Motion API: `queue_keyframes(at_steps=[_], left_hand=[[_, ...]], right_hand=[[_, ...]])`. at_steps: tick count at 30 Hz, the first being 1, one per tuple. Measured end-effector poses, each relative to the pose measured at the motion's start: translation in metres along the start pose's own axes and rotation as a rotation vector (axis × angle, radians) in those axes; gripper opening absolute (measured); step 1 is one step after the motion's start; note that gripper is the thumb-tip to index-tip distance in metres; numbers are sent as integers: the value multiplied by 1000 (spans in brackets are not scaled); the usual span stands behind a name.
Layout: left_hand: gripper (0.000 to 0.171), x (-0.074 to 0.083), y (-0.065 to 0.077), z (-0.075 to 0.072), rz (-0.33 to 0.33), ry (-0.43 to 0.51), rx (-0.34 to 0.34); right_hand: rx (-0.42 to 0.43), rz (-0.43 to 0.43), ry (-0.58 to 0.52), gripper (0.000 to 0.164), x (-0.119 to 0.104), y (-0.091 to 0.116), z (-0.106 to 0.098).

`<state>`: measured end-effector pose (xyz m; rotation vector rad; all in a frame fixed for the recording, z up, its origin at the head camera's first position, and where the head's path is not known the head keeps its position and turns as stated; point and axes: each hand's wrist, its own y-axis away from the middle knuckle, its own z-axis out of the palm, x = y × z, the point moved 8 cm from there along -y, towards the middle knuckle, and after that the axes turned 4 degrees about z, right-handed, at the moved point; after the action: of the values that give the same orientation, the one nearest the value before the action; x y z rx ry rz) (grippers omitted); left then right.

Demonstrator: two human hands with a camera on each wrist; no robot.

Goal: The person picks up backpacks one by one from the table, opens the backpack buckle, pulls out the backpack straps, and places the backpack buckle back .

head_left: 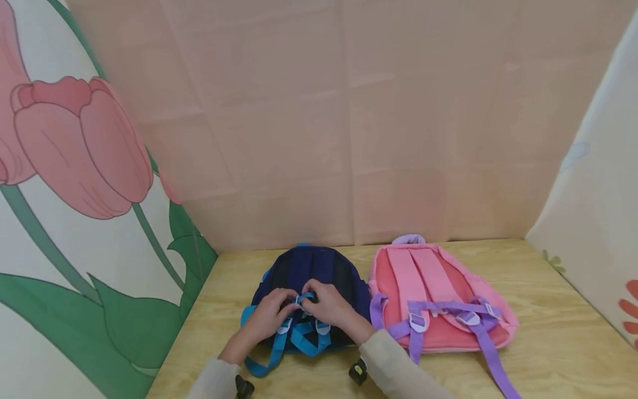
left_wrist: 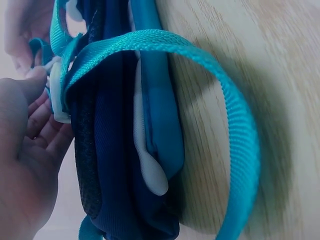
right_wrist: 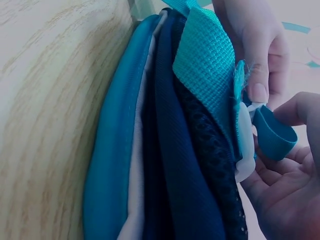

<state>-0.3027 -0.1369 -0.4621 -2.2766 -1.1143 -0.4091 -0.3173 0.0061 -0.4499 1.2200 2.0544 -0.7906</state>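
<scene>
A dark blue backpack lies on the table with its straps facing up. Over its middle, my left hand pinches a small white buckle between thumb and fingers. My right hand holds a short loop of blue webbing that runs to this buckle. Below the hands, two blue shoulder straps hang from white adjusters; one strap arches out over the table in the left wrist view. Part of the buckle is hidden by the fingertips.
A pink backpack with purple straps lies close on the right, straps up. The wooden table meets a pinkish cloth backdrop behind. A wall panel with tulips stands on the left, a pale panel on the right.
</scene>
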Motion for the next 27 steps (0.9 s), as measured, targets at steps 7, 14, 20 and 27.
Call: queue_keyframes(at_steps=[7,14,20,27], left_hand=[[22,0,-2,1,-10,1,-12],[23,1,-3,2,-24,6,-25],[22,0,-3,3,-20,1,-26],[23,0,-5,5,-32,-4,-40]], right_hand=[[-3,-26,12,11,-1,-1,-1],[-8,2,-14,11,4,0,-1],[-7,-19,-12,12,4,-1,-2],[-16,-38,2,11,3,-1,-3]])
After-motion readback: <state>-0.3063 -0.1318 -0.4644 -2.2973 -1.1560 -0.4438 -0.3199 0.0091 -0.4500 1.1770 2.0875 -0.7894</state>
